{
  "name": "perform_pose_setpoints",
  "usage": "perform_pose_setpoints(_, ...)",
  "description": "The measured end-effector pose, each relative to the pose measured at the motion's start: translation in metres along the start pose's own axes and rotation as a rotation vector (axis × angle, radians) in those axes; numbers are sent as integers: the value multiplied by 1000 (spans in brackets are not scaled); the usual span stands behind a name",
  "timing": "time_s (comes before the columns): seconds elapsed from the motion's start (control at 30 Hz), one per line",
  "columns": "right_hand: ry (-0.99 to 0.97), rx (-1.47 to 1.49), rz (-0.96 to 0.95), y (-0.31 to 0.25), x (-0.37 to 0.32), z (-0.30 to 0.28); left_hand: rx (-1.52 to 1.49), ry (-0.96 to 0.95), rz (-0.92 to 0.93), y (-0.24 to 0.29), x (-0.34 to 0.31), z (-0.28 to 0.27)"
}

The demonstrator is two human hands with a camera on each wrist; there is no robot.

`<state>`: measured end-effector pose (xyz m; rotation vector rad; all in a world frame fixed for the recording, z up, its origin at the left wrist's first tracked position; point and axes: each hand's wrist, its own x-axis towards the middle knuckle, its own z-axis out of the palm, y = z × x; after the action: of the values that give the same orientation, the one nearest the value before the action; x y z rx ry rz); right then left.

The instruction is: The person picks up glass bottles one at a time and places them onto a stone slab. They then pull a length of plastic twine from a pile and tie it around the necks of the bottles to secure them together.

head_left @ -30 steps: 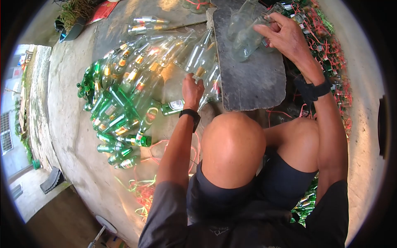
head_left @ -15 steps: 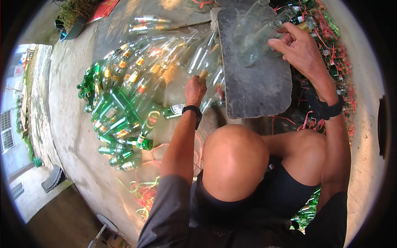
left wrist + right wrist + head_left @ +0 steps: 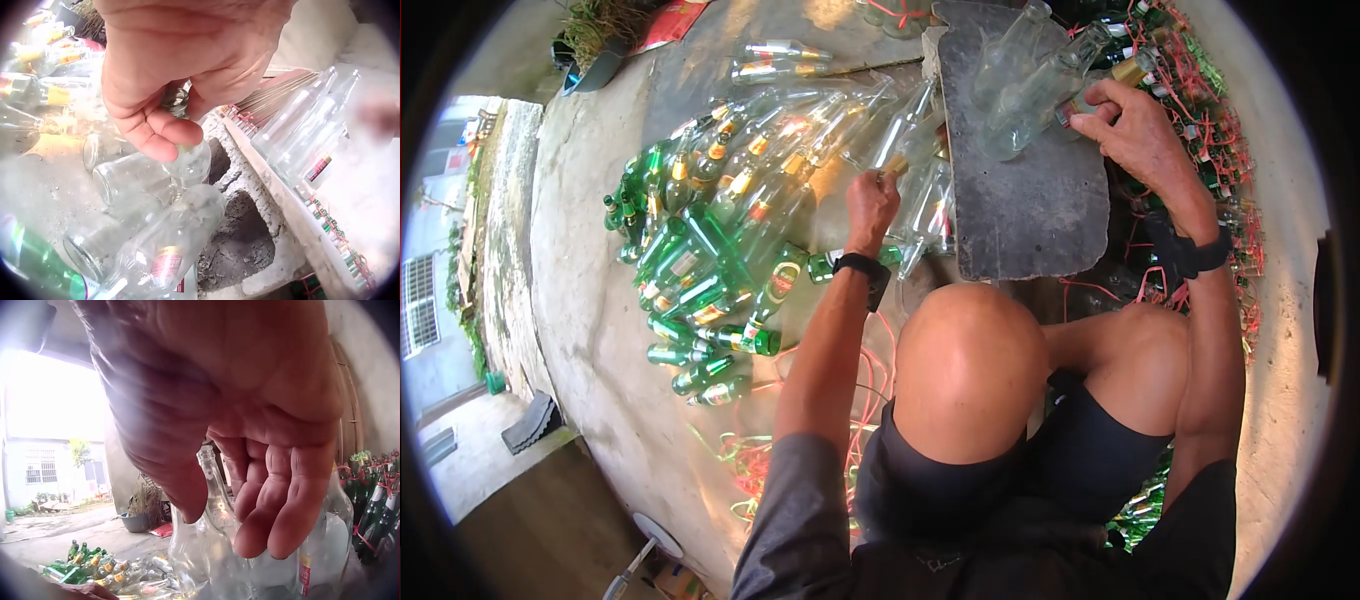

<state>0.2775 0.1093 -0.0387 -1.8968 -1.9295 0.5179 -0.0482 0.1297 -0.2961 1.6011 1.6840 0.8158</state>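
My left hand [image 3: 878, 190] pinches the neck of a clear glass bottle [image 3: 912, 148] just left of a dark stone slab [image 3: 1030, 215]. In the left wrist view the fingers [image 3: 159, 128] curl round that neck and the bottle [image 3: 190, 165] hangs below them, over other clear bottles [image 3: 144, 244]. My right hand [image 3: 1115, 110] is at the slab's far right. Its fingers curl about the neck end of clear bottles [image 3: 1030, 95] lying there. In the right wrist view a clear bottle neck [image 3: 212, 481] shows between thumb and fingers [image 3: 275, 506].
A heap of clear bottles [image 3: 800, 130] and green bottles [image 3: 695, 265] covers the ground to the left. Green bottles tied with red string [image 3: 1215, 140] line the right side. Loose red and green string [image 3: 760, 460] lies near my bent knee [image 3: 970, 365]. A cinder block [image 3: 250, 231] supports the slab.
My left hand has raised the clear bottle's neck up and away from the heap. My right hand has moved right along the slab with the clear bottles.
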Motion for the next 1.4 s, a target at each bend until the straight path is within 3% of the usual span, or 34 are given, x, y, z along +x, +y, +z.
perform_pose_setpoints(0.47, -96, -9, 12, -5, -17, -18, -21, -40, -78, 44, -41, -81)
perform_pose_setpoints(0.83, -67, 14, -204, -35, -25, 1, 223, 59, 134, 45, -62, -126)
perform_pose_setpoints(0.87, -61, 15, -201, -40, -25, 4, 224, 57, 141, 51, -64, -132)
perform_pose_setpoints(0.93, -28, 63, -379, -45, -24, 15, 259, 43, 178, 86, -74, -149)
perform_pose_setpoints(1.0, -51, 56, -394, -53, -24, 24, 288, 45, 233, 120, -83, -164)
perform_pose_setpoints(1.07, -15, 92, -578, -64, -28, 32, 301, 41, 275, 142, -86, -172)
perform_pose_setpoints(1.3, -74, 135, -587, -111, -47, 29, 357, -74, 355, 234, -98, -189)
perform_pose_setpoints(1.4, 19, 261, -671, -111, -50, 32, 339, -96, 421, 249, -95, -182)
